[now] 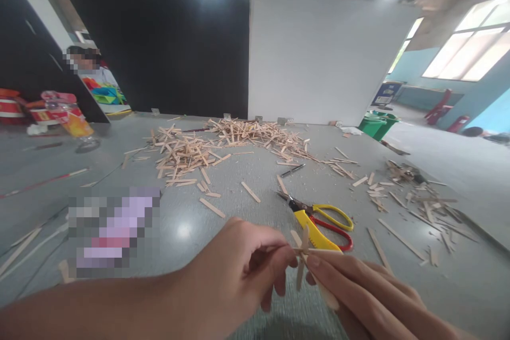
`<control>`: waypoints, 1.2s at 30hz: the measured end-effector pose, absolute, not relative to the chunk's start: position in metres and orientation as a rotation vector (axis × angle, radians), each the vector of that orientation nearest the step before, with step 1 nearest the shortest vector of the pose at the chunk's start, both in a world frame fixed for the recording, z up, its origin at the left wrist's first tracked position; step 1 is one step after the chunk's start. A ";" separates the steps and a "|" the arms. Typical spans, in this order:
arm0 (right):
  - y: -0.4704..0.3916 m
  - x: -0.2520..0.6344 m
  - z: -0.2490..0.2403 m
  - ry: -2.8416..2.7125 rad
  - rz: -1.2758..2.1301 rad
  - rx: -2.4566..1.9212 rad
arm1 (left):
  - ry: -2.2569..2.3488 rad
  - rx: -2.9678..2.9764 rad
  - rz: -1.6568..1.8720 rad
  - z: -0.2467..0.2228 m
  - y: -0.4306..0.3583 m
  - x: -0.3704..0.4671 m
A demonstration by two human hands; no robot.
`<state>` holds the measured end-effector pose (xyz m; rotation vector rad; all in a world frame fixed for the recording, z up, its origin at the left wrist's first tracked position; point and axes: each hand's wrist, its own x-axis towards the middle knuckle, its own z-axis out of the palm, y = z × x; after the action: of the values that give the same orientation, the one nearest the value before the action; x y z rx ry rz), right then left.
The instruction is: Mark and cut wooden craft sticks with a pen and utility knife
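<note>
A small piece made of crossed wooden craft sticks [305, 241] is held above the table between both hands. My left hand [247, 265] is closed, its thumb and forefinger pinching the left end of the piece. My right hand [362, 287] is closed on the right side, with its fingertips close to where the sticks cross. Just beyond the hands lies a yellow utility knife [313, 228]. Beside it rest scissors [332, 218] with one yellow and one red handle loop. My fingers hide part of the joined sticks.
Loose wooden sticks [183, 154] lie in large heaps at the back, with a pen [292, 170] in front. Offcuts [434, 212] are scattered at the right. A bottle [74, 122] and a blurred-out purple item [119, 228] are at left. Upright black [171, 48] and white panels [319, 58] border the table.
</note>
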<state>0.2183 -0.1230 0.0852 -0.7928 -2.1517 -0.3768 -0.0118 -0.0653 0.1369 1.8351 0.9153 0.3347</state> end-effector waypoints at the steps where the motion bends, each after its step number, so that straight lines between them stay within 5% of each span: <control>1: -0.122 0.216 0.084 -2.111 -0.348 -0.810 | 0.937 1.858 0.346 0.136 -0.066 -0.013; 36: -0.107 0.212 0.096 -2.159 -0.236 -0.692 | 0.703 1.790 0.425 0.128 -0.068 -0.015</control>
<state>0.2118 -0.1069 0.0958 -0.6920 -2.1591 -0.2360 -0.0151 -0.0675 0.1281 1.7903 0.7030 0.4252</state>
